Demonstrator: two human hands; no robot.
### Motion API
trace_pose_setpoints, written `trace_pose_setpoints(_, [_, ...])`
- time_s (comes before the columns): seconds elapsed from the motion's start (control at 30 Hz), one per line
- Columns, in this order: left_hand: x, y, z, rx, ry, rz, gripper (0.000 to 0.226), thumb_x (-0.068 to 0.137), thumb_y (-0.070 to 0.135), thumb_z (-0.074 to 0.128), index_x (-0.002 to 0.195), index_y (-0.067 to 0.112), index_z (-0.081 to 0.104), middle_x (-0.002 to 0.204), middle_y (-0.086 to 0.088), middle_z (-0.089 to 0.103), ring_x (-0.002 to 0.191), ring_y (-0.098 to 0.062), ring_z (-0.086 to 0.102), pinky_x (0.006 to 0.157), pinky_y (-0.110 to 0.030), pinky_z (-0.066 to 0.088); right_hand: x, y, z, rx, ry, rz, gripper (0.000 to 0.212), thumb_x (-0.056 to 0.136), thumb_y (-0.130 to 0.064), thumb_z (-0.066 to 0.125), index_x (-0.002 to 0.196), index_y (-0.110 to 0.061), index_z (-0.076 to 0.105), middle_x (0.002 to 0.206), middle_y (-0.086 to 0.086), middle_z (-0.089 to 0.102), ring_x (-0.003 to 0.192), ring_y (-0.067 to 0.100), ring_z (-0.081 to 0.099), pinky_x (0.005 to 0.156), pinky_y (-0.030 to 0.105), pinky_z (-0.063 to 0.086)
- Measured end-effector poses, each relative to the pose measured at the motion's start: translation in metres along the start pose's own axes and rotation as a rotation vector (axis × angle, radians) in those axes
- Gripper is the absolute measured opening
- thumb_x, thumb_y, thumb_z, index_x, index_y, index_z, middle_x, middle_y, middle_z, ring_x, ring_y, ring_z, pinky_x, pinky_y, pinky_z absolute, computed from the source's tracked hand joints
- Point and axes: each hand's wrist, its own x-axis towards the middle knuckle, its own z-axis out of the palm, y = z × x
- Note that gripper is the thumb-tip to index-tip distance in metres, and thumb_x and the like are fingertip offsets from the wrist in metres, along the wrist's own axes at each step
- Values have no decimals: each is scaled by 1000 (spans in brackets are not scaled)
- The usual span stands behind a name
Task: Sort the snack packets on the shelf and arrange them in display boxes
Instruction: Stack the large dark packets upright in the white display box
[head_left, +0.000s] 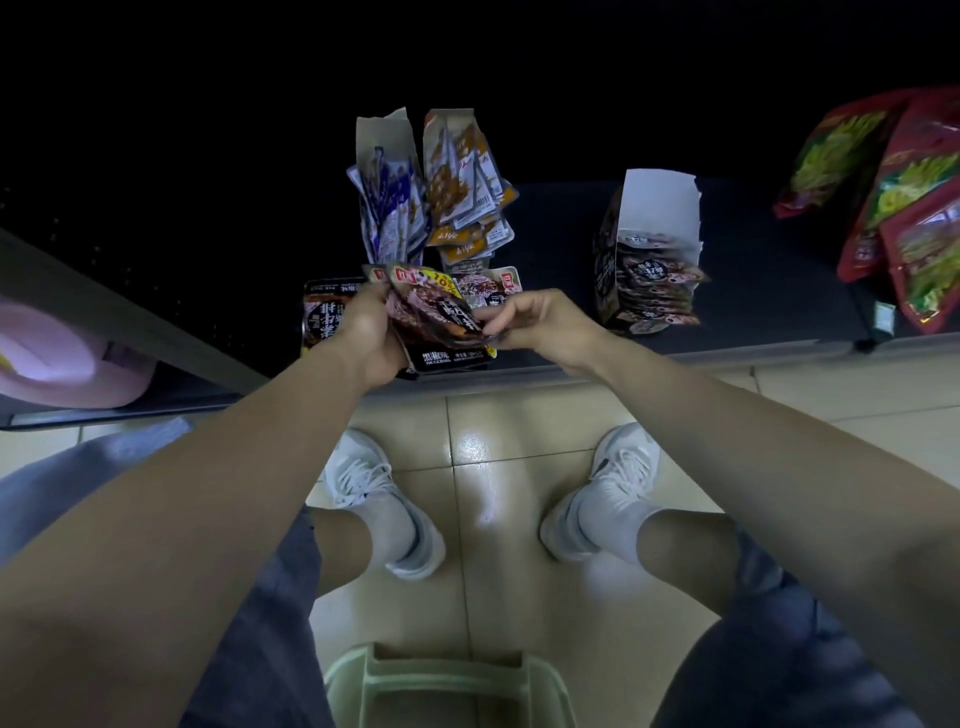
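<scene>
Holding a fan of packets (434, 312) mid-frame above the shelf (753, 270) edge, our left hand (371, 332) grips them and our right hand (535, 322) pinches their right side; one reads "10%". Above, a blue box (384, 135) and an orange box (441, 122) hold sachets (389, 218); right, a dark box (605, 275) holds more packets.

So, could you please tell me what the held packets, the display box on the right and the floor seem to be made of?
The packets look like glossy printed plastic film: they flex and catch light. The display box seems matte cardboard, judging by its stiff white ragged-edged flap. The floor looks like glazed tile, with grout lines and a bright reflection.
</scene>
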Motion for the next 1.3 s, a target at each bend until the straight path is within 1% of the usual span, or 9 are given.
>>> trace_pose_setpoints(0.07, [-3, 3, -2, 66, -79, 11, 48, 96, 50, 46, 118, 12, 64, 113, -10, 71, 100, -25, 69, 77, -36, 55, 0, -1, 2, -41, -8, -1, 32, 77, 22, 62, 75, -9, 66, 125, 19, 61, 115, 16, 59, 85, 21, 55])
trace_pose_setpoints(0.23, [2, -3, -5, 355, 58, 137, 45, 81, -4, 69, 121, 12, 56, 96, -6, 69, 81, -19, 70, 53, -26, 54, 0, -1, -7, -195, -147, 60, 52, 79, 27, 46, 97, -18, 66, 141, 7, 51, 132, 16, 47, 104, 29, 44])
trace_pose_setpoints(0.43, [-1, -9, 5, 507, -110, 222, 41, 87, -5, 62, 121, 17, 56, 114, -5, 66, 93, -16, 64, 77, -28, 55, 5, -1, -9, 192, -14, 276, 53, 95, -6, 50, 145, -15, 35, 137, 7, 53, 115, 19, 57, 88, 33, 52])
trace_pose_setpoints(0.57, [-5, -18, 39, 612, -280, 231, 32, 92, -1, 56, 120, 14, 56, 104, 1, 67, 88, -8, 64, 67, -14, 51, 2, 8, -14, 215, -24, 269, 34, 95, -1, 53, 128, -7, 52, 117, 12, 65, 102, 23, 65, 92, 40, 53])
trace_pose_setpoints(0.77, [12, -28, 87, 934, -225, 313, 41, 87, 0, 64, 125, 11, 56, 114, -6, 64, 108, -22, 60, 93, -29, 46, -16, 16, -79, 5, 177, 217, 38, 83, 1, 68, 119, -8, 60, 112, 5, 69, 101, 16, 65, 86, 25, 51])
trace_pose_setpoints(0.9, [28, -33, 129, 955, -149, 535, 23, 83, 17, 71, 106, 21, 70, 103, -6, 72, 99, -26, 66, 91, -41, 53, -35, 14, -130, 36, 291, 199, 11, 86, -1, 67, 93, -9, 63, 72, -2, 68, 56, 6, 56, 49, 16, 42])
trace_pose_setpoints(0.97, [40, -34, 150, 988, -96, 695, 21, 76, 32, 73, 95, 26, 76, 96, -1, 72, 96, -26, 65, 86, -42, 54, -43, 14, -155, 211, 320, 151, 10, 90, 6, 57, 98, 1, 61, 91, 11, 70, 73, 14, 70, 62, 19, 55])
trace_pose_setpoints(1.13, [36, -24, 203, 894, -120, 982, 9, 85, 5, 69, 94, 6, 71, 84, 11, 44, 90, -17, 50, 80, -25, 41, -59, 7, -198, 628, 326, -8, 39, 86, 15, 23, 111, 15, 53, 122, 34, 56, 109, 40, 64, 91, 35, 55])
trace_pose_setpoints(1.3, [26, -13, 225, 936, -236, 1224, 25, 86, 2, 64, 104, 16, 74, 88, 16, 43, 84, 0, 47, 77, -12, 40, -65, -5, -226, 562, 331, -104, 30, 98, -19, 47, 107, 7, 61, 111, 19, 66, 105, 29, 64, 96, 35, 51])
